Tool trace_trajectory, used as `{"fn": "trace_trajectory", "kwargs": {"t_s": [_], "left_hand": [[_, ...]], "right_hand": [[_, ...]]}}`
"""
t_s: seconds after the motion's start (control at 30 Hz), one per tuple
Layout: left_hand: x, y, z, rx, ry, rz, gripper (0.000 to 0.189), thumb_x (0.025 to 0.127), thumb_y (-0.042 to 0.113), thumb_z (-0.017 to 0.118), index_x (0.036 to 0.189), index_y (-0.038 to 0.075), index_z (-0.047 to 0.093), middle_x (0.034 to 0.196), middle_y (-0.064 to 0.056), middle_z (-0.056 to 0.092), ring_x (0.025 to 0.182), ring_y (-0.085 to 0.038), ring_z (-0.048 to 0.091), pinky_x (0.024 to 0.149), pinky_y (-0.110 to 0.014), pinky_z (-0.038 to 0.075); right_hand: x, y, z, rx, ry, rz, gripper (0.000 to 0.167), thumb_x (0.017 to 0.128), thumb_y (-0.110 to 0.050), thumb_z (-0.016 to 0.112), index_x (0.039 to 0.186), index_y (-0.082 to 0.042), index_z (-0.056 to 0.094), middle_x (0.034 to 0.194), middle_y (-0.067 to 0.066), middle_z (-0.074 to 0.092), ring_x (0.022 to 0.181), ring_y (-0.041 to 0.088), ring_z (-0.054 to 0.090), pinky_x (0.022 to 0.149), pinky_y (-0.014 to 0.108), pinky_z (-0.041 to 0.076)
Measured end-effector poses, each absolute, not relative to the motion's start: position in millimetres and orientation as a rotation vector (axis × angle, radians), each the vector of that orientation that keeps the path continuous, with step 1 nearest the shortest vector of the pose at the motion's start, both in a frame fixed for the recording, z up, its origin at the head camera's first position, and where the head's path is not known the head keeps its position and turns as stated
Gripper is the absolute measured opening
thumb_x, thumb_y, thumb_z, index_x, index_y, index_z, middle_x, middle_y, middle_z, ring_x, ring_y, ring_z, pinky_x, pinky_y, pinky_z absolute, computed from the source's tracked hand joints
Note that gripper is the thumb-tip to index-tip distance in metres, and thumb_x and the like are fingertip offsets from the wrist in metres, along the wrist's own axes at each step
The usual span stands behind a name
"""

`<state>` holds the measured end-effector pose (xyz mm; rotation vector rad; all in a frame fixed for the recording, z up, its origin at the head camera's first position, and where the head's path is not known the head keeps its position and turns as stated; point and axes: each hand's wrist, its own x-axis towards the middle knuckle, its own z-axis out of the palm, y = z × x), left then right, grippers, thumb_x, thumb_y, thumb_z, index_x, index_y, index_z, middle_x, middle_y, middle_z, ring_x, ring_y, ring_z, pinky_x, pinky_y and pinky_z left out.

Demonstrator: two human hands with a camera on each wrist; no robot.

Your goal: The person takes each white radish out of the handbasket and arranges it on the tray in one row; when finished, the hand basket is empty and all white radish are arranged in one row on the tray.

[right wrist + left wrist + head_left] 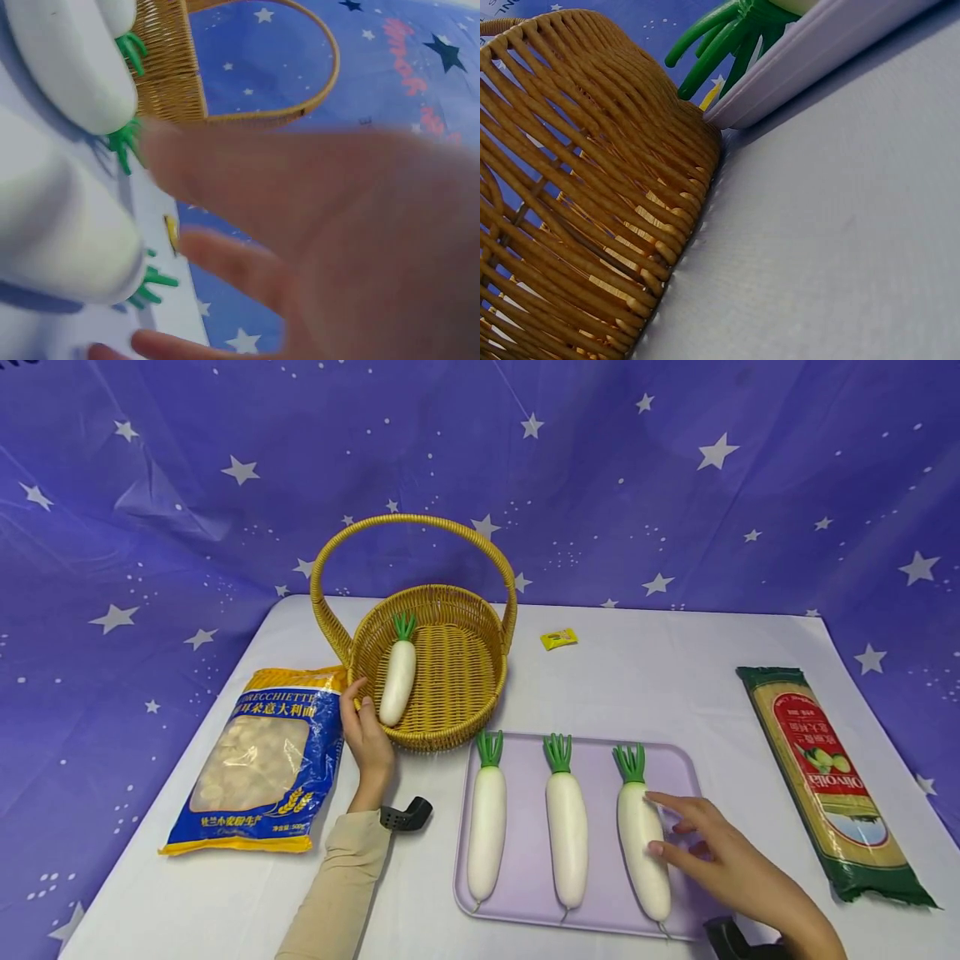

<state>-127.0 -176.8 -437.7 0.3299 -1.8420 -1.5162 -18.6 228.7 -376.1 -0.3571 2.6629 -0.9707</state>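
A gold wicker basket (491, 714) with a tall arched handle stands at the back, one white radish (398, 681) with green leaves lying in it. My left hand (367, 745) holds the basket's left rim, fingertips at the edge; the left wrist view shows the wicker wall (592, 150) but no fingers. On a lilac tray (525, 860) lie three more white radishes, the left (487, 835), the middle (567, 839) and the right one (641, 852). Over the right radish is my right hand (720, 856), thumb and index finger spread apart, their tips overlapping its side.
Left of the basket lies a blue and yellow pasta bag (251, 760). A long green and red spaghetti pack (832, 777) lies along the right side. A small yellow wrapped packet (558, 638) sits behind the tray on the white tabletop (637, 685). Starry blue cloth (637, 510) hangs behind.
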Motion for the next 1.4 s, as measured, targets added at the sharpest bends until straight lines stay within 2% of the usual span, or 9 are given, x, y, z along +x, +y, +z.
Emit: {"fn": "trace_trajectory", "kwargs": {"t_s": [0.13, 0.23, 0.43, 0.63, 0.73, 0.93, 1.13, 1.27, 1.4], "left_hand": [[-126.2, -176.9, -437.8, 0.332, -1.844, -1.506, 0.034, 0.091, 0.011, 0.034, 0.120, 0.002, 0.049, 0.125, -0.012, 0.050, 0.122, -0.019, 0.040, 0.104, -0.033, 0.026], [-126.2, -178.2, -438.5, 0.337, -1.841, -1.498, 0.034, 0.091, 0.011, 0.034, 0.120, 0.002, 0.049, 0.125, -0.013, 0.050, 0.122, -0.019, 0.041, 0.103, -0.032, 0.026], [-126.4, -181.9, -438.9, 0.335, -1.845, -1.490, 0.034, 0.091, 0.012, 0.034, 0.120, 0.002, 0.049, 0.124, -0.013, 0.050, 0.122, -0.020, 0.041, 0.103, -0.033, 0.027], [-127.3, -183.8, -439.1, 0.346, -1.832, -1.485, 0.033, 0.092, 0.010, 0.035, 0.119, 0.001, 0.050, 0.123, -0.012, 0.051, 0.121, -0.019, 0.041, 0.103, -0.030, 0.027], [-127.8, -183.0, -439.6, 0.334, -1.817, -1.500, 0.033, 0.092, 0.008, 0.035, 0.120, 0.001, 0.050, 0.124, -0.014, 0.051, 0.122, -0.022, 0.041, 0.103, -0.032, 0.027], [-129.6, -178.5, -440.4, 0.325, -1.825, -1.513, 0.033, 0.092, 0.009, 0.035, 0.120, 0.001, 0.050, 0.124, -0.013, 0.051, 0.121, -0.020, 0.041, 0.103, -0.031, 0.027], [-129.1, -174.9, -434.9, 0.314, -1.846, -1.498, 0.034, 0.092, 0.009, 0.033, 0.120, -0.002, 0.049, 0.124, -0.015, 0.050, 0.121, -0.022, 0.041, 0.103, -0.035, 0.027], [-130.5, -175.9, -439.5, 0.324, -1.862, -1.489, 0.034, 0.092, 0.012, 0.034, 0.121, 0.002, 0.049, 0.125, -0.012, 0.050, 0.122, -0.019, 0.041, 0.103, -0.035, 0.027], [-128.9, -177.3, -437.8, 0.352, -1.856, -1.488, 0.033, 0.092, 0.013, 0.035, 0.120, 0.005, 0.050, 0.125, -0.010, 0.051, 0.122, -0.017, 0.041, 0.103, -0.033, 0.027]], "right_hand": [[-30.3, 221.9, -368.7, -0.311, 2.842, -1.090, 0.045, 0.085, -0.025, 0.061, 0.127, -0.014, 0.049, 0.116, 0.012, 0.057, 0.092, 0.003, 0.056, 0.070, 0.019, 0.047], [-41.7, 211.1, -364.2, -0.355, 2.722, -1.431, 0.036, 0.089, -0.015, 0.056, 0.123, -0.006, 0.050, 0.109, 0.010, 0.061, 0.089, -0.003, 0.058, 0.073, 0.017, 0.049], [-69.1, 163.0, -361.4, -0.513, 1.767, -2.127, 0.030, 0.096, -0.006, 0.037, 0.125, -0.002, 0.044, 0.111, -0.001, 0.062, 0.100, 0.013, 0.060, 0.085, 0.026, 0.049], [-109.2, 88.6, -364.6, -0.446, 1.101, -2.247, 0.043, 0.098, -0.013, 0.029, 0.139, 0.000, 0.027, 0.124, 0.006, 0.055, 0.114, 0.020, 0.054, 0.095, 0.032, 0.043], [-132.6, 50.8, -366.0, -0.372, 0.972, -2.281, 0.047, 0.097, -0.015, 0.030, 0.142, -0.002, 0.020, 0.133, 0.010, 0.047, 0.121, 0.023, 0.048, 0.101, 0.033, 0.038], [-174.0, -9.9, -368.2, -0.242, 0.747, -2.413, 0.049, 0.095, -0.020, 0.031, 0.142, -0.007, 0.024, 0.147, 0.018, 0.026, 0.137, 0.033, 0.023, 0.113, 0.041, 0.017], [-202.3, -51.8, -372.2, -0.030, 0.705, -2.529, 0.050, 0.092, -0.025, 0.043, 0.138, -0.008, 0.034, 0.144, 0.016, 0.034, 0.134, 0.030, 0.031, 0.110, 0.040, 0.024], [-210.1, -67.7, -371.7, 0.057, 0.811, -2.550, 0.051, 0.092, -0.026, 0.042, 0.139, -0.007, 0.033, 0.144, 0.016, 0.034, 0.133, 0.030, 0.032, 0.109, 0.040, 0.028], [-211.3, -78.5, -372.3, 0.107, 1.204, -2.457, 0.044, 0.094, -0.024, 0.042, 0.135, -0.007, 0.041, 0.139, 0.015, 0.041, 0.129, 0.028, 0.039, 0.106, 0.041, 0.032]]}}
